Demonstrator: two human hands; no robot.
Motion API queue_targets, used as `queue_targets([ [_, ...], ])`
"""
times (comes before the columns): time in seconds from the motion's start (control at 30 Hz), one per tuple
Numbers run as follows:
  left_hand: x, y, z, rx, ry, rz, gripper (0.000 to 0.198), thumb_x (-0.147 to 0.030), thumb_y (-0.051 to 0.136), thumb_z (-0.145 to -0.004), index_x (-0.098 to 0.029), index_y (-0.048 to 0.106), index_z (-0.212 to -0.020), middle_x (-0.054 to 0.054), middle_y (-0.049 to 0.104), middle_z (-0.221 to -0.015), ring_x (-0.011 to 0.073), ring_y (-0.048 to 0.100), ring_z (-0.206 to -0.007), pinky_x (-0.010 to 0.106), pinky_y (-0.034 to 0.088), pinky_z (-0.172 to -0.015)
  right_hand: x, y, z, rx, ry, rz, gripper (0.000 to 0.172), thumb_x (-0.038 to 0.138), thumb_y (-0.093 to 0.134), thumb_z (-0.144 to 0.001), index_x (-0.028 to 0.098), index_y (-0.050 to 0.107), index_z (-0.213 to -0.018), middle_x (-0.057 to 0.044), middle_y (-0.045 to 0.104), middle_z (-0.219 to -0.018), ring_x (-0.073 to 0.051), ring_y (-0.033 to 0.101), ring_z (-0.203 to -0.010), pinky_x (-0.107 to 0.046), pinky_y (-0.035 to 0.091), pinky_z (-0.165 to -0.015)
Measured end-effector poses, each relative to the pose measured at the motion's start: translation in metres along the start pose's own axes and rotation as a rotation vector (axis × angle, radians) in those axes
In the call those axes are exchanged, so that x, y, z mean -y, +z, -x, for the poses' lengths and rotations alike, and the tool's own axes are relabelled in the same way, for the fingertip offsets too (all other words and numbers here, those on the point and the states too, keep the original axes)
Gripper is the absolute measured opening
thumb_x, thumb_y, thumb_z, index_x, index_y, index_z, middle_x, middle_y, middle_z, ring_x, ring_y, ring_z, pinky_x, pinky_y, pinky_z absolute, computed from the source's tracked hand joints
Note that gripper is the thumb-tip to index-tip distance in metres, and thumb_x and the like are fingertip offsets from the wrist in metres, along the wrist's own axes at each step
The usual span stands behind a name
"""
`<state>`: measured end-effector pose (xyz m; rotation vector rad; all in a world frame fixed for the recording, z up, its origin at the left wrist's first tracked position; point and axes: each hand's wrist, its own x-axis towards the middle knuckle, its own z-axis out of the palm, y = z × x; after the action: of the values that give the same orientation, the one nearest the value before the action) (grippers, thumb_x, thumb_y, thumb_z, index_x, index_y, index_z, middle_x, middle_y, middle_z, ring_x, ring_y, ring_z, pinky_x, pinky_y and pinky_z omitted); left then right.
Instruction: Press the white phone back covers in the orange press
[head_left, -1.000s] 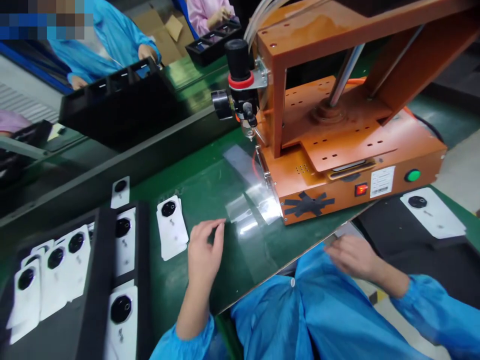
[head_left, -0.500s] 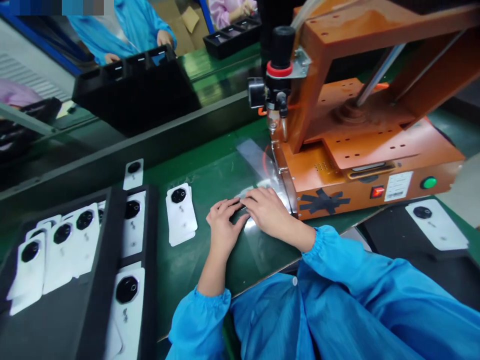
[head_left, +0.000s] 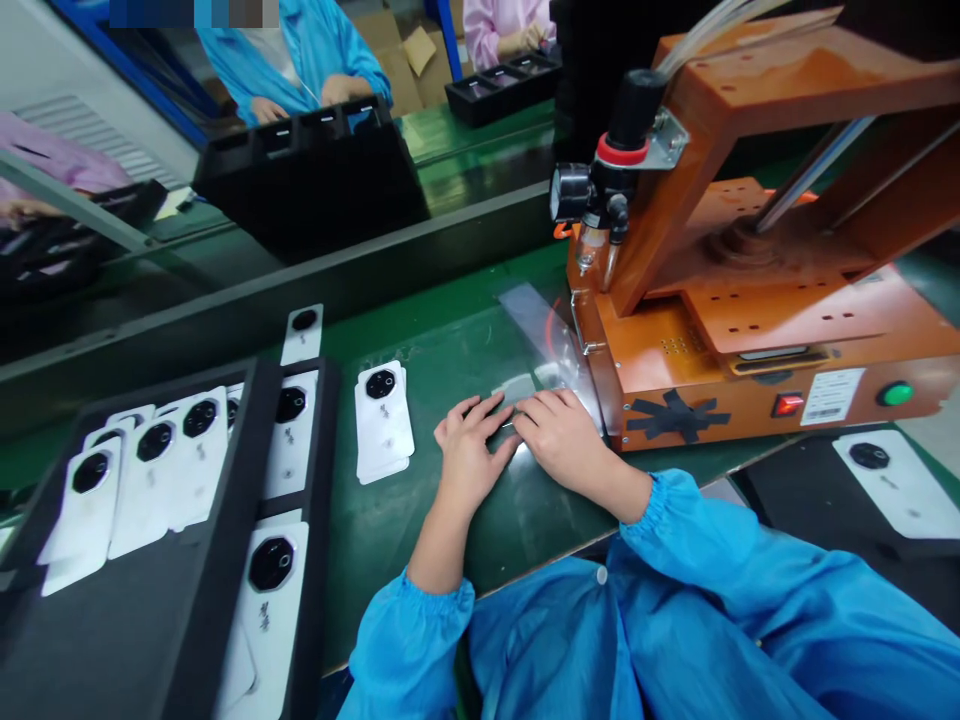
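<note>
My left hand (head_left: 474,450) and my right hand (head_left: 561,438) meet over the green tabletop, fingers bent and closed in towards each other. Between the fingertips shows the light edge of a thin flat piece (head_left: 508,424); most of it is hidden by the hands, so its kind does not show. Clear film (head_left: 529,310) lies on the table just beyond the hands, with glare on it. To the left of my left hand rests a small stack of white phone back panels (head_left: 385,425), each with a round black camera area.
An orange press (head_left: 675,400) with a pressure gauge (head_left: 570,193) stands at right. Black trays (head_left: 247,470) holding white panels are at left. One more panel (head_left: 896,485) lies on a dark surface at right. Across a raised ledge, co-workers (head_left: 300,70) sit by black bins (head_left: 315,180).
The whole view has shifted, so the scene sits further right in the picture. Both hands stay together over the same spot, with only slight finger movement.
</note>
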<state>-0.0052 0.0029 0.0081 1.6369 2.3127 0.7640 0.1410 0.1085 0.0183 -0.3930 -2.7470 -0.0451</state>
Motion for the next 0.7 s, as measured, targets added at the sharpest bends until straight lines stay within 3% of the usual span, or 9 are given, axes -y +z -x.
queue_targets([
  [0.1,-0.001,-0.004,0.002,0.074,0.031,-0.024,0.051,-0.043,0.074,-0.085,-0.036,0.063,-0.135,0.002,0.054,-0.153,0.0336,0.042,-0.141,0.058,0.029,-0.111,0.005,-0.010,0.010,-0.024,0.011,-0.007,0.016,0.018,0.051,-0.100,0.013,0.067,-0.100,-0.014,0.067,-0.114,-0.027,0.054,-0.101,-0.043,0.039,-0.083],
  [0.17,-0.001,-0.006,0.003,0.112,0.060,-0.041,0.068,-0.052,0.077,-0.080,-0.035,0.056,-0.142,0.004,0.048,-0.158,0.0357,0.037,-0.144,0.059,0.028,-0.111,0.010,-0.024,0.026,-0.115,0.034,-0.028,0.014,0.018,0.054,-0.099,0.015,0.067,-0.101,-0.013,0.067,-0.118,-0.027,0.056,-0.103,-0.042,0.041,-0.083],
  [0.23,-0.002,-0.008,0.004,0.127,0.077,-0.047,0.080,-0.062,0.078,-0.075,-0.034,0.052,-0.146,0.006,0.044,-0.160,0.0372,0.035,-0.146,0.059,0.028,-0.112,0.014,-0.036,0.050,-0.251,0.050,-0.089,0.010,0.016,0.059,-0.095,0.017,0.066,-0.102,-0.011,0.068,-0.112,-0.025,0.059,-0.098,-0.041,0.044,-0.081],
  [0.33,-0.005,-0.014,0.002,0.140,0.101,-0.035,0.091,-0.074,0.077,-0.069,-0.031,0.051,-0.146,0.008,0.045,-0.160,0.0375,0.035,-0.145,0.058,0.029,-0.113,0.011,-0.041,0.085,-0.446,0.048,-0.284,0.018,0.009,0.067,-0.087,0.018,0.066,-0.103,-0.009,0.068,-0.101,-0.022,0.063,-0.091,-0.038,0.050,-0.079],
  [0.43,-0.012,-0.024,-0.011,0.180,0.121,-0.022,0.090,-0.079,0.073,-0.069,-0.031,0.056,-0.143,0.011,0.046,-0.157,0.0373,0.041,-0.141,0.058,0.033,-0.113,0.005,-0.033,0.102,-0.516,0.115,-0.446,0.015,0.010,0.068,-0.085,0.020,0.068,-0.097,-0.007,0.066,-0.095,-0.020,0.066,-0.086,-0.037,0.055,-0.076],
  [0.53,-0.010,-0.040,-0.044,0.156,0.122,-0.040,0.057,-0.070,0.063,-0.085,-0.033,0.068,-0.129,0.007,0.052,-0.152,0.0328,0.050,-0.135,0.054,0.039,-0.112,0.003,-0.024,0.107,-0.531,0.141,-0.515,0.012,0.012,0.069,-0.085,0.022,0.069,-0.092,-0.005,0.067,-0.090,-0.019,0.067,-0.080,-0.035,0.057,-0.070],
  [0.6,0.004,-0.059,-0.079,0.082,0.092,-0.078,0.038,-0.054,0.051,-0.099,-0.029,0.074,-0.117,0.007,0.061,-0.140,0.0260,0.057,-0.129,0.044,0.044,-0.109,0.003,-0.020,0.110,-0.535,0.096,-0.526,0.016,0.009,0.069,-0.085,0.022,0.070,-0.095,-0.005,0.068,-0.089,-0.019,0.068,-0.079,-0.034,0.058,-0.069],
  [0.7,0.041,-0.100,-0.137,-0.039,-0.010,-0.164,0.043,-0.041,0.040,-0.105,-0.015,0.074,-0.106,0.010,0.068,-0.118,0.0201,0.064,-0.116,0.035,0.048,-0.105,0.004,-0.014,0.118,-0.515,0.032,-0.494,0.021,0.006,0.067,-0.085,0.021,0.072,-0.100,-0.006,0.070,-0.091,-0.018,0.069,-0.081,-0.033,0.060,-0.072],
])
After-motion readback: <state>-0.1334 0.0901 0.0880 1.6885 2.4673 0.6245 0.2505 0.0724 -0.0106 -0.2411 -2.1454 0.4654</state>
